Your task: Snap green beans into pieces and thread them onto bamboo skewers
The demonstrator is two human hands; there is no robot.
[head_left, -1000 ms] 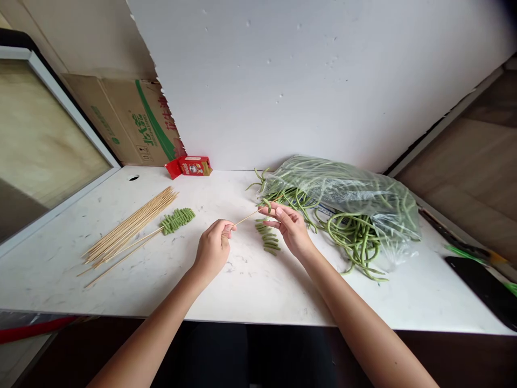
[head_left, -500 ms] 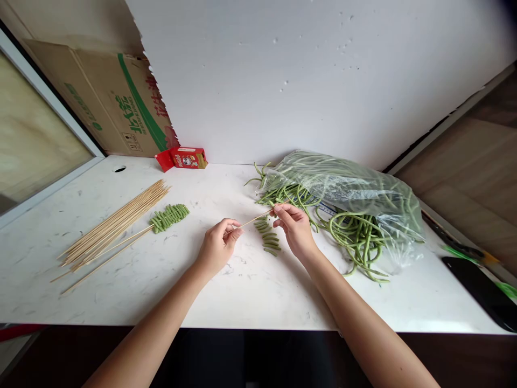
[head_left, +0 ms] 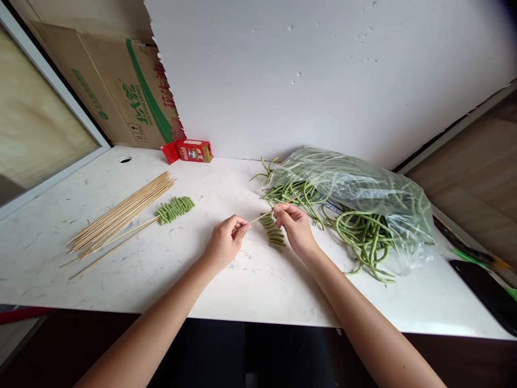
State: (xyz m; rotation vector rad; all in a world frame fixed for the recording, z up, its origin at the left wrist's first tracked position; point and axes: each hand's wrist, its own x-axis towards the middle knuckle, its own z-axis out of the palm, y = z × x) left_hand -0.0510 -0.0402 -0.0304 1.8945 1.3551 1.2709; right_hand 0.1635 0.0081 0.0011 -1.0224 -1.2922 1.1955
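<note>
My left hand (head_left: 226, 240) pinches a thin wooden skewer (head_left: 258, 217) near the middle of the table. My right hand (head_left: 295, 226) is closed on the skewer's other part, where a bit of green bean shows at the fingertips. Below and between the hands, several short cut bean pieces (head_left: 276, 237) lie in a column beside my right hand. To the left, finished-looking rows of bean pieces (head_left: 175, 209) sit on two skewers, next to a bundle of bare skewers (head_left: 123, 213).
Long green beans (head_left: 363, 234) spill from a clear plastic bag (head_left: 355, 178) at the right. A red box (head_left: 196, 151) stands by the back board (head_left: 323, 81). A black phone (head_left: 482, 291) lies at the right edge; a cardboard box (head_left: 109, 91) is back left.
The camera view has shifted slightly, moving the table items right in the picture. Both hands still hold the skewer, whose tip now shows past my right hand.
</note>
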